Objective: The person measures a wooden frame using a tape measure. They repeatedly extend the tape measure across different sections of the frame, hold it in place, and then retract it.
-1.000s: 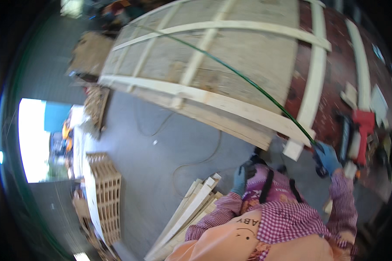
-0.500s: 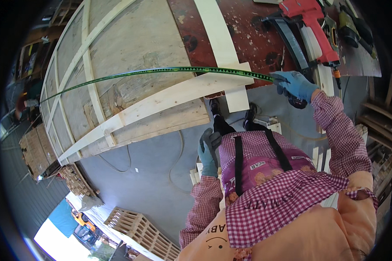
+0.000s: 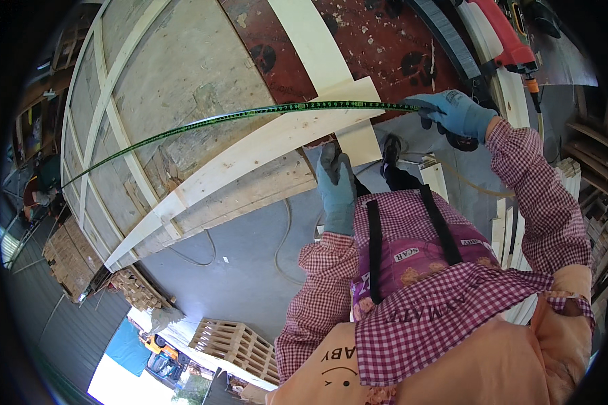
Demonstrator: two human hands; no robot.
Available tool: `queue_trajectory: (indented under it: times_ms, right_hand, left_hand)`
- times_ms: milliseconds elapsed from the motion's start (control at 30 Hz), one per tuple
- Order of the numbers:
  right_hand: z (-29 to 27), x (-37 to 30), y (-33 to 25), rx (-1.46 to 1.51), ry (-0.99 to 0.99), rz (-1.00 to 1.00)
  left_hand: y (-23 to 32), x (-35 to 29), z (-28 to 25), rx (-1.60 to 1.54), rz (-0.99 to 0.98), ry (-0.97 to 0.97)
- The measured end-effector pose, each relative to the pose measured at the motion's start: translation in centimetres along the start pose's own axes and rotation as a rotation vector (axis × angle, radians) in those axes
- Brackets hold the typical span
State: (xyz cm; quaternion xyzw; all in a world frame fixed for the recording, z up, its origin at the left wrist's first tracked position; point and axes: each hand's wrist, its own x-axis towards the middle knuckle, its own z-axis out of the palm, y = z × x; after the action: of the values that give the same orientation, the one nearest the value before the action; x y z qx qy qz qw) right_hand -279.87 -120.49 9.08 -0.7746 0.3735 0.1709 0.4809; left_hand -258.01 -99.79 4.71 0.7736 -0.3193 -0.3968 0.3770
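A long green tape measure [image 3: 236, 118] is drawn across the wooden frame, its blade bowed. My right hand [image 3: 458, 115], in a blue glove with grey fingers, is closed on its right end; a dark rounded part shows just below the hand. At the far left, a co-worker [image 3: 42, 192] is by the blade's other end; their grip is too small to make out. My left hand [image 3: 336, 192], gloved alike, is raised with its fingers stretched out, close to the near edge of the pale plank [image 3: 250, 148], holding nothing. The blade passes over this plank and a crossing strip [image 3: 311, 40].
A red nail gun [image 3: 510, 37] with a dark magazine lies on the stained red board [image 3: 378, 47] at upper right. Hoses [image 3: 285, 236] run over the grey floor. Pallets [image 3: 233, 344] and stacked wood [image 3: 81, 256] stand at left, more timber at right.
My left hand has risen toward the plank's near edge. The right hand keeps hold of the tape measure's end. The whole view has shifted a little, and the nail gun sits nearer the top edge.
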Motion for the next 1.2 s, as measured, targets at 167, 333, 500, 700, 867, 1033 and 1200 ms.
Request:
queue_trajectory:
  times_ms: [167, 333, 500, 700, 867, 1033, 1200]
  right_hand:
    - [0.7, 0.4, 1.4, 0.042, 0.008, -0.008]
    - [0.0, 0.3, 0.2, 0.036, -0.043, 0.024]
    - [0.2, 0.2, 1.0, 0.077, -0.039, 0.034]
    - [0.3, 0.4, 0.7, 0.159, -0.047, 0.031]
    - [0.4, 0.5, 0.7, 0.222, -0.082, 0.075]
    - [0.6, 0.9, 1.9, 0.207, -0.047, 0.024]
    - [0.3, 0.6, 1.2, 0.18, -0.031, -0.002]
  left_hand:
    - [1.0, -0.3, 1.5, -0.187, -0.067, 0.028]
    - [-0.4, -0.7, 2.1, -0.289, -0.022, 0.104]
    - [1.6, -0.2, -0.2, 0.4, 0.328, 0.247]
    - [3.0, 4.0, -2.8, 0.707, 0.597, 0.313]
    - [2.1, 7.2, -4.0, 0.841, 0.629, 0.261]
    - [2.1, 9.2, -3.6, 0.849, 0.658, 0.224]
    - [2.0, 9.2, -3.0, 0.851, 0.606, 0.178]
